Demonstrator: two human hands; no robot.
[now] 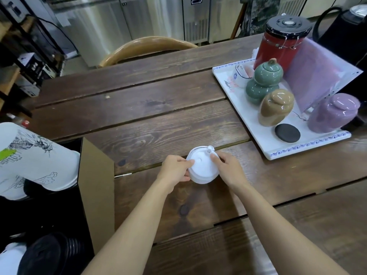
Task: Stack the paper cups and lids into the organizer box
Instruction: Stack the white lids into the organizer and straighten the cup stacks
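A stack of white plastic lids (201, 167) stands on the wooden table (151, 120) near its middle. My left hand (174, 169) grips the stack's left side and my right hand (228, 168) holds its right side, fingers on the top lid. At the left edge stands the brown cardboard organizer box (97, 187), its inside dark. Printed white paper cups (33, 157) lie on their side in the box's far part. Black lids (49, 255) sit stacked in its near part.
A white tray (258, 133) at the right carries a green gourd jar (262, 80), a tan jar (276, 108), a purple jar (333, 114), a red canister (278, 42) and a black coaster (287, 132). A wooden chair back (147, 46) stands beyond the table.
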